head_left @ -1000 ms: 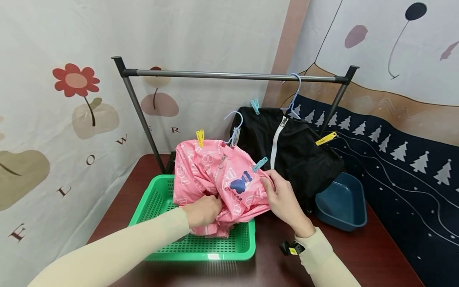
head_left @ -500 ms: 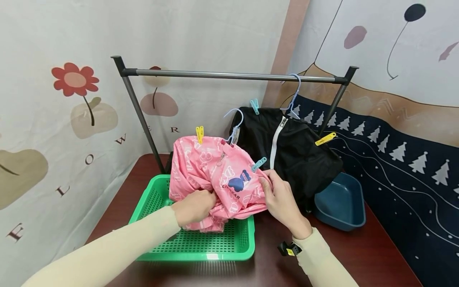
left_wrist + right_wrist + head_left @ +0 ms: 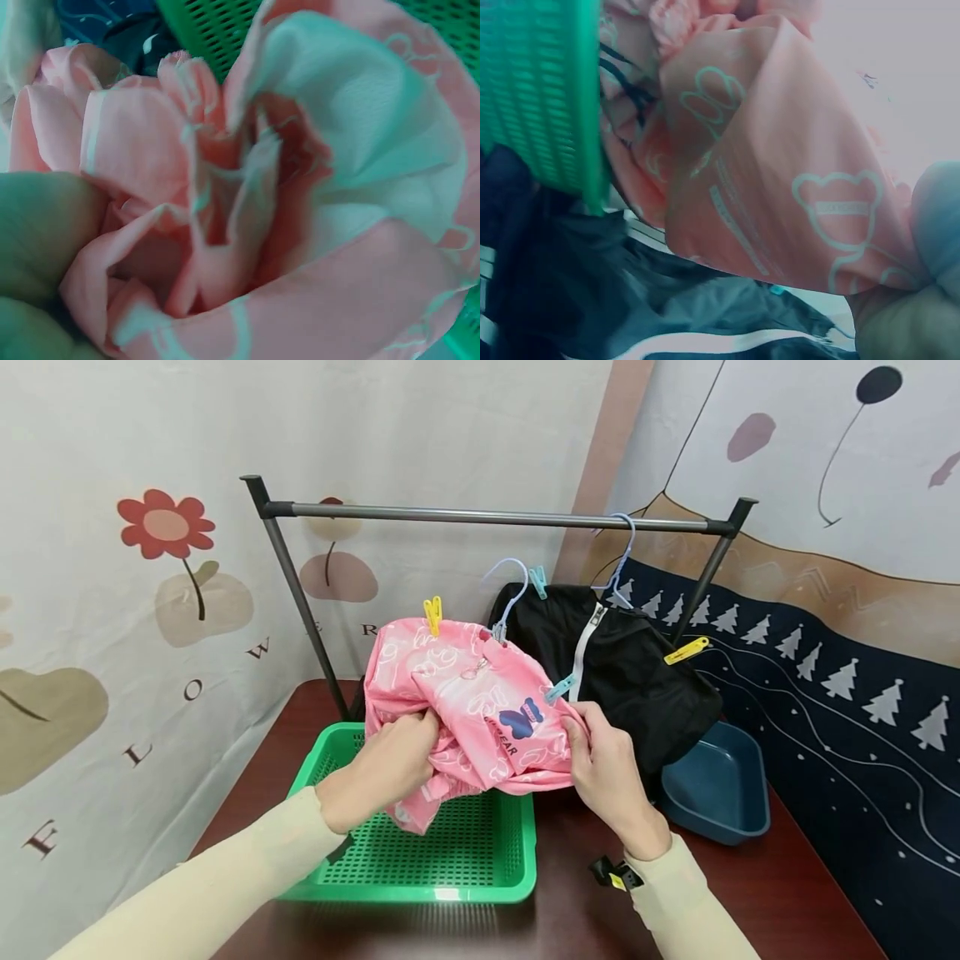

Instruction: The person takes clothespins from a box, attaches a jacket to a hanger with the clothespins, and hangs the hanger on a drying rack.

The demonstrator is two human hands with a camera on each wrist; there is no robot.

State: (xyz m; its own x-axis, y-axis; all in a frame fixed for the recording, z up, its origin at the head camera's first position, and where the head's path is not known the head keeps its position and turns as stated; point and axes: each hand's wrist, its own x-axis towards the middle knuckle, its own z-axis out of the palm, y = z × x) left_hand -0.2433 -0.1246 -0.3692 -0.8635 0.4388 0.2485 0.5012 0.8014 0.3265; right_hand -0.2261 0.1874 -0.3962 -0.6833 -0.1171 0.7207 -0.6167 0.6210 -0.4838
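A pink jacket with white outlines and a navy bear print is held up over the green basket. A light-blue hanger pokes its hook out of the jacket's neck. One yellow clothespin sits on its left shoulder, a blue clothespin on the right. My left hand grips the gathered cloth at the left, fingertips hidden in folds; the left wrist view shows the pale lining. With thumb and fingers, my right hand pinches the jacket's right side below the blue clothespin.
A metal rack's bar spans the back of the dark red table. From it a black jacket hangs on a second hanger, clipped with clothespins. A dark blue basin stands at the right.
Both hands have raised the pink jacket and its hanger, lifting its hem further out of the basket. The left hand has moved up with the cloth. The black jacket stays in place.
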